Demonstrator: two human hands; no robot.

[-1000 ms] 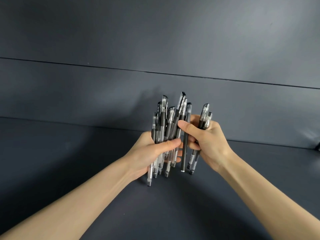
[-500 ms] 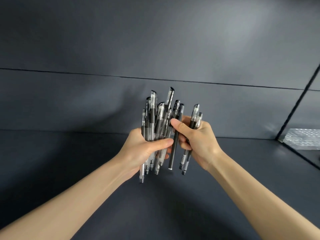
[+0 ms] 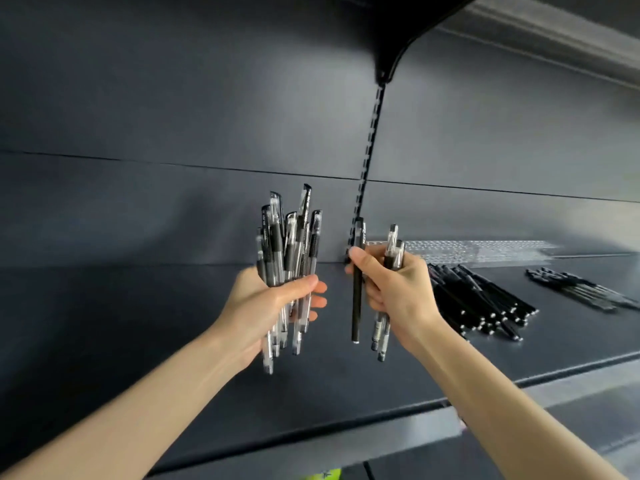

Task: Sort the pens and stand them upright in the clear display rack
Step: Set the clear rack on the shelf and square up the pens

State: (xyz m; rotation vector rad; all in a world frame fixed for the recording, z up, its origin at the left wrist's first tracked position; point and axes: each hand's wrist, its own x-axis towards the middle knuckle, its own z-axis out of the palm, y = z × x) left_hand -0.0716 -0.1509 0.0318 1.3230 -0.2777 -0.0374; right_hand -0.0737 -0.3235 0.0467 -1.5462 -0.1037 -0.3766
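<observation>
My left hand [image 3: 266, 306] grips a bundle of several clear-barrelled pens [image 3: 294, 244] with black caps, held upright above the dark shelf. My right hand [image 3: 398, 292] pinches a matte black pen [image 3: 356, 306] between thumb and forefinger, and its other fingers hold two clear pens [image 3: 393, 244] upright. The two hands are apart, a gap between them. At the back right of the shelf lies a clear display rack [image 3: 485, 251], long and low against the back wall.
A pile of black pens [image 3: 478, 303] lies flat on the dark shelf [image 3: 138, 341] right of my right hand. A smaller group of dark pens [image 3: 581, 289] lies further right. A slotted upright rail [image 3: 370, 140] runs up the back wall.
My hands have drawn apart: the right hand pulled the black pen and two clear pens away from the bundle. My view swung right, revealing the rack and the pen piles.
</observation>
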